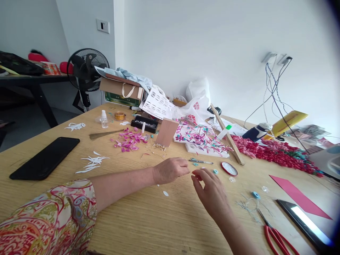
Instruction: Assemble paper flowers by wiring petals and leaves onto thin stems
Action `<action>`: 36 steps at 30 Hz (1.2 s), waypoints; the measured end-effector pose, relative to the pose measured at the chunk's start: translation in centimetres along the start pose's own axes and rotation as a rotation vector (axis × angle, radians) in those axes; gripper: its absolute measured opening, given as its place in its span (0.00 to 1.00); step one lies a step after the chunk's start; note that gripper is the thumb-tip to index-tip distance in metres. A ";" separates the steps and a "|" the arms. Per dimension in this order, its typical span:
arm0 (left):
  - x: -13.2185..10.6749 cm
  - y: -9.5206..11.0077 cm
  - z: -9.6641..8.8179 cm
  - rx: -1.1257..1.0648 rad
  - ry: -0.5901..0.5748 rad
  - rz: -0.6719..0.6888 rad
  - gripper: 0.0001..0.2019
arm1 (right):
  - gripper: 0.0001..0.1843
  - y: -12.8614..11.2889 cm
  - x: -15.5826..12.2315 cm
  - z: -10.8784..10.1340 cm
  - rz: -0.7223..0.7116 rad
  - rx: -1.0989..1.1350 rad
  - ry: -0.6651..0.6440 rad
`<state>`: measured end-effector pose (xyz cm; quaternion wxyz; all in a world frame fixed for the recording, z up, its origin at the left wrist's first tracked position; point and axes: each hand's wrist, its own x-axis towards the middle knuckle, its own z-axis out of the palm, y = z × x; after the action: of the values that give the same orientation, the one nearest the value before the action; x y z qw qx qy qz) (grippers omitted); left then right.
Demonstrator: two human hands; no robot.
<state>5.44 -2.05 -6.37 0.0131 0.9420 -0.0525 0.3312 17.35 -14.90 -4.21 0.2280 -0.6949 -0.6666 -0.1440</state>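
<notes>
My left hand (171, 170) rests on the wooden table (148, 219) with its fingers curled in a pinch. Just to its right, my right hand (209, 193) also pinches, thumb and forefinger meeting close to the left fingertips. Whatever sits between the fingers is too small to name. Tweezers (202, 162) lie just beyond the hands, beside small teal pieces (215, 171) and a round red lid (229, 168). A white board with pink and teal paper flowers (202, 140) lies further back.
A black phone (45, 158) lies at left by white paper cutouts (91, 162). Pink petals (130, 140), a small bottle (104, 119), a wooden block (166, 132) and a long wooden stick (227, 134) sit behind. Red scissors (276, 237), pink paper (297, 194) and red flowers (276, 152) are right.
</notes>
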 end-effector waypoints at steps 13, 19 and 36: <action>0.3 0.3 -0.8 0.047 -0.030 0.096 0.10 | 0.11 -0.5 1.4 -0.9 0.179 0.191 -0.155; 0.2 0.2 -0.8 0.056 -0.035 0.146 0.10 | 0.10 0.8 1.5 -1.9 0.132 0.016 -0.192; 0.3 0.2 -0.9 0.150 0.087 0.183 0.10 | 0.07 -0.1 -0.3 -0.9 -0.023 0.078 0.028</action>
<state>5.10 -2.23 -5.53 -0.0852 0.9163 -0.1127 0.3748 17.34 -15.62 -3.55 0.2624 -0.6758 -0.6764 -0.1302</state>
